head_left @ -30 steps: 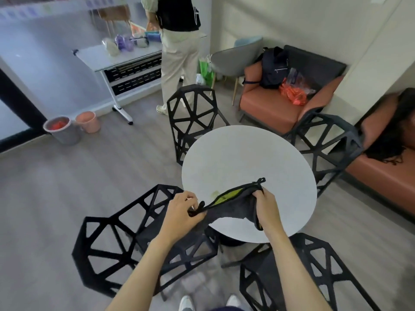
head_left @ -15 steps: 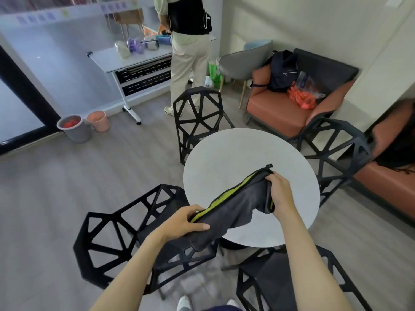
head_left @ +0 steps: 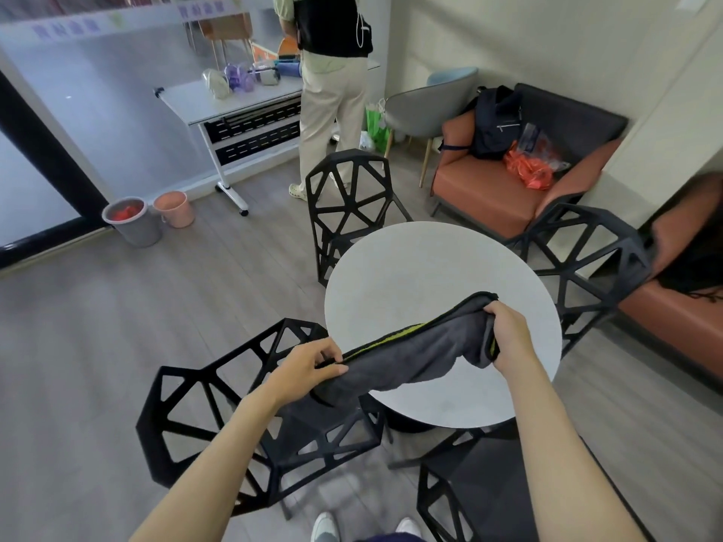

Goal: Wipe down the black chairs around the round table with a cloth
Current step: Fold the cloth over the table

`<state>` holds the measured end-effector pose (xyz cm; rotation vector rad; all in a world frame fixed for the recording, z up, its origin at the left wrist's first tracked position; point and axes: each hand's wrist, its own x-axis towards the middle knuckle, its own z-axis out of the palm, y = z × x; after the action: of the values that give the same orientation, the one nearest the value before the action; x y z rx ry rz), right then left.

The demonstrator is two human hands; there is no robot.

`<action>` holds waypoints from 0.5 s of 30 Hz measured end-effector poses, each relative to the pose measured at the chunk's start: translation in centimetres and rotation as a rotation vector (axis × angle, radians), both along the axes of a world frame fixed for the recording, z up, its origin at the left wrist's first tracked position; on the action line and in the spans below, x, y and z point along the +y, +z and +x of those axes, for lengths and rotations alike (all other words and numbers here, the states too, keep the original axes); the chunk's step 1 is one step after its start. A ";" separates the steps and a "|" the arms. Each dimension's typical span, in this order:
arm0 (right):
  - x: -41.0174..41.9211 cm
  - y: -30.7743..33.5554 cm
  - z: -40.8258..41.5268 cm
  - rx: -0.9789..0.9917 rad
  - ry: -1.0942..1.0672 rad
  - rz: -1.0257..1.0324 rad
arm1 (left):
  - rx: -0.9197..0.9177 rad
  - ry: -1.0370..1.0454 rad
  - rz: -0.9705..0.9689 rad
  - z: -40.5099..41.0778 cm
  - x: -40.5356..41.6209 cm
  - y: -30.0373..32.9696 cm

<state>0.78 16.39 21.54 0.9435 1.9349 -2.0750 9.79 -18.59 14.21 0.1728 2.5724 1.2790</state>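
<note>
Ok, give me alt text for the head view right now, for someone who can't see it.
Both hands stretch a dark grey cloth with a yellow-green edge over the near rim of a round white table: the left hand pinches one end, the right hand grips the other. Four black lattice chairs ring the table; another person stands at a white desk behind.

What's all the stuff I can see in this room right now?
chairs: four, black, round the table
round table: one, white, centre
cloth: one, grey with green edge, stretched between both hands
buckets: two, grey and pink, floor left
armchair: one, orange, holding a black backpack
white desk: one, back wall
standing person: one, at desk
left hand: grips cloth
right hand: grips cloth
</note>
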 end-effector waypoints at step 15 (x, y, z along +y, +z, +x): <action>-0.4 -3.6 1.8 0.179 0.260 0.249 | 0.042 0.117 0.013 -0.5 -5.4 2.3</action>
<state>2.63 16.03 17.92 0.5216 2.3060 -1.8578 9.26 -24.02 16.54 0.0536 2.6449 1.3469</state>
